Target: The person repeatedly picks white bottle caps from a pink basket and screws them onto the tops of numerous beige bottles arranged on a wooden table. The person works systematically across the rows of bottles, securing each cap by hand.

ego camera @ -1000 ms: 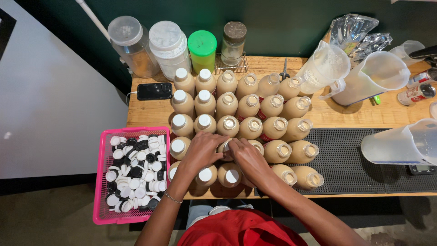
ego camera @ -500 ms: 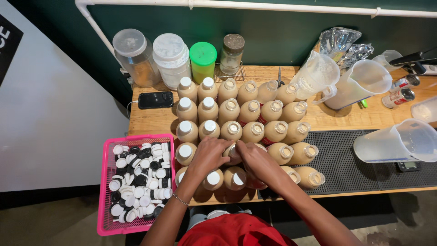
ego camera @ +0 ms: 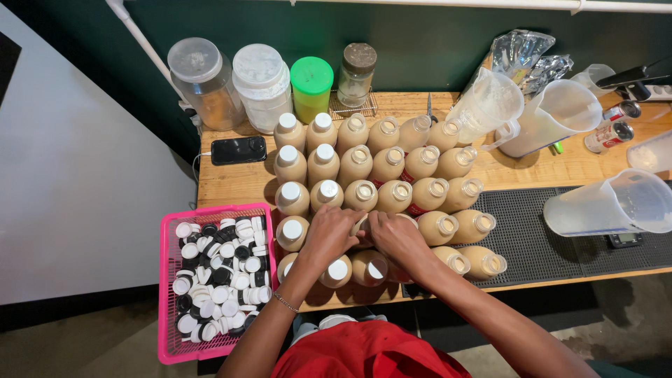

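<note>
A small plastic bottle of beige liquid (ego camera: 362, 227) is worked on in the front part of the wooden table (ego camera: 231, 183), in the middle of a dense group of similar beige bottles (ego camera: 392, 168). It is mostly hidden under the hands, so its cap cannot be seen. The left hand (ego camera: 329, 233) is laid over it from the left with the fingers bent and close together around the bottle's top. The right hand (ego camera: 395, 234) is placed from the right, its fingers also curled and pressed to the same bottle; the two hands are touching each other. Just in front of the hands, bottles closed with white caps (ego camera: 339, 269) are standing. To the left, beside the table edge, a pink plastic basket (ego camera: 166, 294) filled with loose black and white caps is found. Behind the group, large lidded jars (ego camera: 262, 84) are lined at the green wall, and clear measuring jugs (ego camera: 553, 115) are placed to the right.
</note>
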